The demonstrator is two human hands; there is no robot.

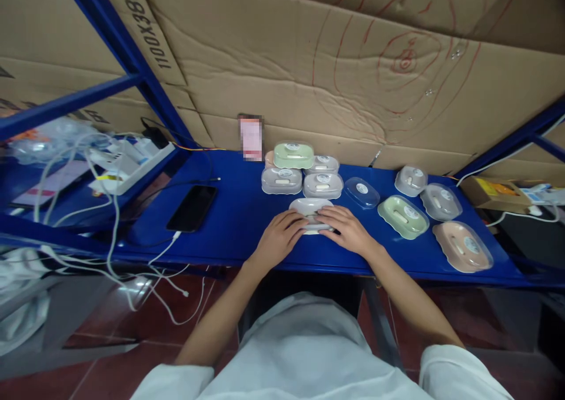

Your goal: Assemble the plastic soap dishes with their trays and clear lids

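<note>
A pale grey soap dish lies on the blue tabletop in front of me. My left hand has its fingers curled over the dish's left side. From the other side, my right hand grips it with bent fingers near the middle. Fingers cover much of the dish, so its centre is partly hidden. Just beyond, to the right, a loose see-through lid with a round label rests on the table. Behind the dish are lidded grey soap boxes, with a lidded green soap box stacked on top.
To the right stand a green soap box, a peach soap box and grey ones. A black phone on a white cable lies left. Another phone leans on the cardboard wall. A power strip sits among tangled cables.
</note>
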